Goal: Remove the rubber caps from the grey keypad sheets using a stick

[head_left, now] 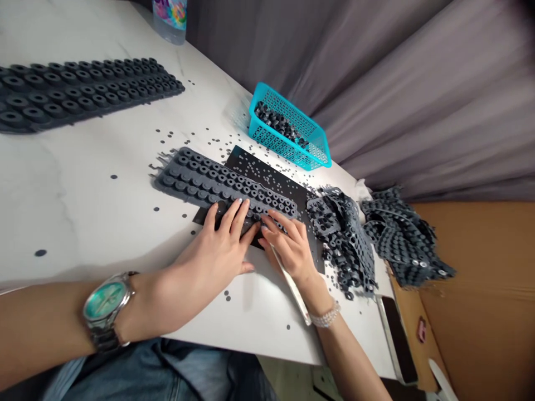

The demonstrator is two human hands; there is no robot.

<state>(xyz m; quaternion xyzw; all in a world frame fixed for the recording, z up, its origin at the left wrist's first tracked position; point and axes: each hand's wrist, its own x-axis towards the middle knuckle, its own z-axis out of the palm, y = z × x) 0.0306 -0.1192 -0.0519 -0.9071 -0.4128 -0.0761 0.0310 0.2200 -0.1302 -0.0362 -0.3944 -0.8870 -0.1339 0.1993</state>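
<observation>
A dark grey rubber sheet with rows of round, holed studs (217,175) lies on a black mat (267,172) on the white table. My left hand (221,239) rests with spread fingers on the sheet's near edge. Close beside it on the right, my right hand (288,245) is closed around a thin white tool (295,289), its fingertips at the studs of the same edge. The tool's tip is hidden by the fingers. Small black discs are scattered over the mat and table.
Behind the mat stands a turquoise basket (288,122) of small black pieces. A larger studded sheet (75,94) lies at the left, and a bottle (170,19) at the back. Piled sheets and loose pieces (346,239), more sheets (401,236) and a phone (397,337) are at the right.
</observation>
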